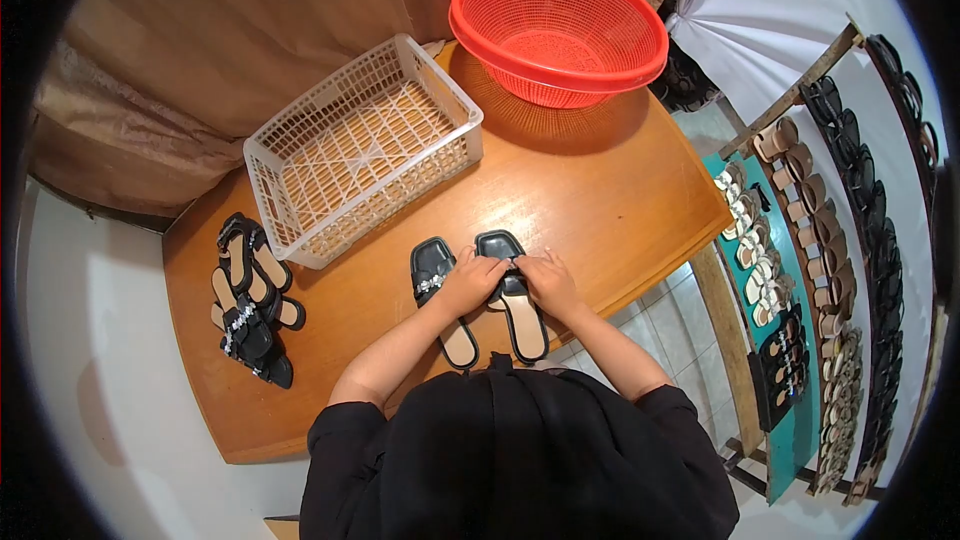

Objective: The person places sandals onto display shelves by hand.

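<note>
Two black slide sandals with beige insoles lie side by side on the wooden table in front of me. The left sandal (pixel 459 343) has a jewelled strap and rests flat. Over the strap of the right sandal (pixel 526 325), my left hand (pixel 474 280) and my right hand (pixel 547 280) meet with their fingertips pinched close together. A small pale or shiny bit shows between the fingers; what it is I cannot make out. Most of that strap is hidden under my hands.
A pile of black sandals (pixel 253 305) lies at the table's left. Behind are a white plastic crate (pixel 372 198) and a red plastic basket (pixel 560 78). The wooden table (pixel 590 205) ends at the right, near racks holding rows of sandals (pixel 830 250).
</note>
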Motion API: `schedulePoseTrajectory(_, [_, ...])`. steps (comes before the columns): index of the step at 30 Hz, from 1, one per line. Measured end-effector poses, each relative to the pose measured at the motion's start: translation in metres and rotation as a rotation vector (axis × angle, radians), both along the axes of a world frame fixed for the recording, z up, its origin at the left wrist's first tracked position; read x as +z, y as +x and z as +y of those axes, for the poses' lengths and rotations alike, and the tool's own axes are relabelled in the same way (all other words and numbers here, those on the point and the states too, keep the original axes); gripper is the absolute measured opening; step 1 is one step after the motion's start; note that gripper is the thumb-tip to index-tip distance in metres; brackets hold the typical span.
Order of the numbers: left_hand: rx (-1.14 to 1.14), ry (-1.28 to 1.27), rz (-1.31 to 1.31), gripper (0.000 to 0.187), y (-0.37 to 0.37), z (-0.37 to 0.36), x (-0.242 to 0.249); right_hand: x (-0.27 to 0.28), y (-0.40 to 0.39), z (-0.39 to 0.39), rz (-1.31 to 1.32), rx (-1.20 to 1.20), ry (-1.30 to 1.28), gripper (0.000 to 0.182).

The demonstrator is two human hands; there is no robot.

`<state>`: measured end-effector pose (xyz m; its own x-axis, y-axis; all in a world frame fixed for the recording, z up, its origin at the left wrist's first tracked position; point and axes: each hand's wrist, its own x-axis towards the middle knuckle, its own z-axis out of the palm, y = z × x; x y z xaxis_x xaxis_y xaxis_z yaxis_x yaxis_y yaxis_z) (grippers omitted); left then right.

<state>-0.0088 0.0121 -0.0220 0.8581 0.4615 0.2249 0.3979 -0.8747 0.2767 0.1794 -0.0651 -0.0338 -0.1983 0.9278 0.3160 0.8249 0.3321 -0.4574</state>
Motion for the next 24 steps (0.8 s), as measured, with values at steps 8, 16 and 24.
schedulePoseTrajectory(8, [0.174,0.0,-0.135,0.039,-0.008,-0.021,0.0,0.003,-0.018,-0.014,0.02,-0.175,0.023,0.039])
schedulePoseTrajectory(16, [0.434,-0.216,0.003,0.063,0.003,-0.025,0.017,0.002,-0.017,0.004,0.367,-0.183,-0.148,0.054])
schedulePoseTrajectory(24, [0.536,-0.193,0.054,0.068,0.007,-0.039,-0.006,-0.024,-0.027,-0.012,0.353,-0.282,-0.228,0.06])
